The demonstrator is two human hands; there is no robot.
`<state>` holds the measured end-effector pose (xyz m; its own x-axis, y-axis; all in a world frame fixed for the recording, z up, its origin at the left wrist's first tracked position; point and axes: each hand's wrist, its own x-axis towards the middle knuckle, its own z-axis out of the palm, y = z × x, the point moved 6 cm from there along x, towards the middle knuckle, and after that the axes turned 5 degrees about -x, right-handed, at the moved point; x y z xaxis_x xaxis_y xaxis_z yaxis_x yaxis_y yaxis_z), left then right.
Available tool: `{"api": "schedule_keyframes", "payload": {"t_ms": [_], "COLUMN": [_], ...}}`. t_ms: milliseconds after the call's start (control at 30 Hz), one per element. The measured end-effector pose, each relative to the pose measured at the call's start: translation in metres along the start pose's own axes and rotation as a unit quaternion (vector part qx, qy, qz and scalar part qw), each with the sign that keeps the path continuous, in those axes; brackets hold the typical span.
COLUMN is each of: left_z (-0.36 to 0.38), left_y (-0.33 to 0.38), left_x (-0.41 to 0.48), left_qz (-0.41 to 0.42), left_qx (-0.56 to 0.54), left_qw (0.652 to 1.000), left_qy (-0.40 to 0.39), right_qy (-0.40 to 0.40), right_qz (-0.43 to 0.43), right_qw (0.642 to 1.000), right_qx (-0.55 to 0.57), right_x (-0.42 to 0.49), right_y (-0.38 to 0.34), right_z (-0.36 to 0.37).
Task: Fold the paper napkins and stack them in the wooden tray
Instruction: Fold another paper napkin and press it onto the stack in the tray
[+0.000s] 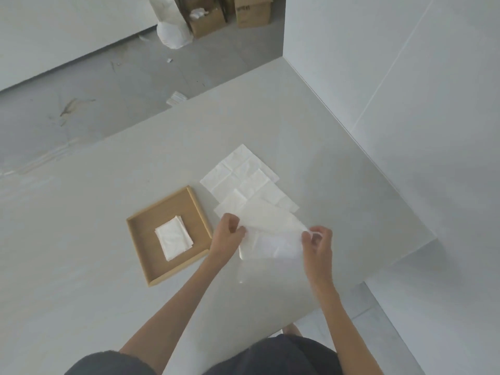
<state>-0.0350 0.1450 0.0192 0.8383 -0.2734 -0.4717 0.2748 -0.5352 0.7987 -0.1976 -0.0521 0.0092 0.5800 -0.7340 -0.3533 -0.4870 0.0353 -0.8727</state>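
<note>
Both my hands, left (228,230) and right (317,239), have a pinch grip on a napkin (273,240) held over the tabletop (108,266), right of the tray (197,204). It's flimsy, so uneven pulling could tear it or skew the fold.

A pale grey desk (113,217) fills most of the view, its far corner pushed against a plain white wall (405,90) on the right that carries thin seam lines. Beyond the desk's far edge lies a grey floor (108,87), scuffed and stained, with small white scraps scattered on it. At the far end stand brown cardboard boxes (211,20), one open, beside a white sack (173,36). A low white wall (54,33) runs along the left. The light is soft and even, without hard shadows
</note>
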Motion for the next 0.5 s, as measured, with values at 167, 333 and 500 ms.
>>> {"api": "schedule_keyframes", "payload": {"t_ms": [167, 333, 500], "left_z": [-0.061, -0.124, -0.206], "left_y": [0.045, 0.072, 0.086], "left_x": [-0.044, -0.069, -0.092], "left_qz": [-0.007, 0.023, 0.090], "left_qx": [-0.263, -0.310, -0.312], "left_qw": [0.965, 0.950, 0.945], "left_qy": [-0.021, -0.011, 0.029], "right_qy": [-0.204, -0.292, -0.365], "right_qz": [-0.050, -0.150, -0.220], "right_qw": [0.973, 0.943, 0.905], "right_qx": [0.092, 0.048, 0.005], "right_x": [0.010, -0.012, -0.037], "right_y": [-0.102, -0.176, -0.244], "right_z": [0.018, 0.059, 0.102]}}
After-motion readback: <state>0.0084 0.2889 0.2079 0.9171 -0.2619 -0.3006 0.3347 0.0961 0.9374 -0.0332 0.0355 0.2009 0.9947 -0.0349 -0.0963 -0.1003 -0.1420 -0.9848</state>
